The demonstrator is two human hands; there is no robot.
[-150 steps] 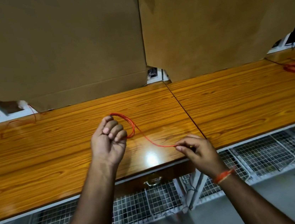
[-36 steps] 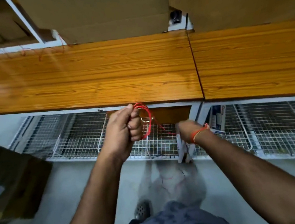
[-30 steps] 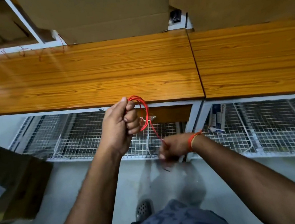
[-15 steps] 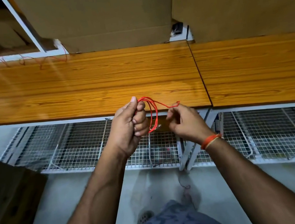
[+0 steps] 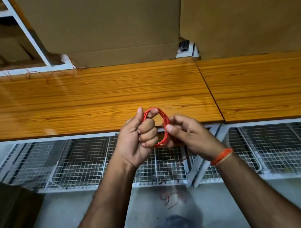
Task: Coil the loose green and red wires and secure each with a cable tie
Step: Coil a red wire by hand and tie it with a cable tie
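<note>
A red wire coil point(image 5: 166, 123), several loops thick, sits just in front of the bench's near edge. My left hand point(image 5: 140, 143) grips the coil's left side, fingers curled round the loops with the thumb up. My right hand point(image 5: 186, 134) pinches the coil's right side between thumb and fingers. More loose red wire point(image 5: 170, 196) lies blurred on the floor below my hands. A thin red strand point(image 5: 46, 77) trails along the back left of the bench. No green wire or cable tie is in view.
The wooden bench point(image 5: 96, 99) spans the view, with a second top point(image 5: 266, 88) joined at the right. Cardboard sheets point(image 5: 108, 24) stand behind it. White wire-mesh baskets point(image 5: 75, 161) hang under the bench. A dark box point(image 5: 8, 212) sits on the floor at left.
My right hand has brought the free strand in and now pinches the coil's right side. The loose loop seen half a second ago is closed into a round coil.
</note>
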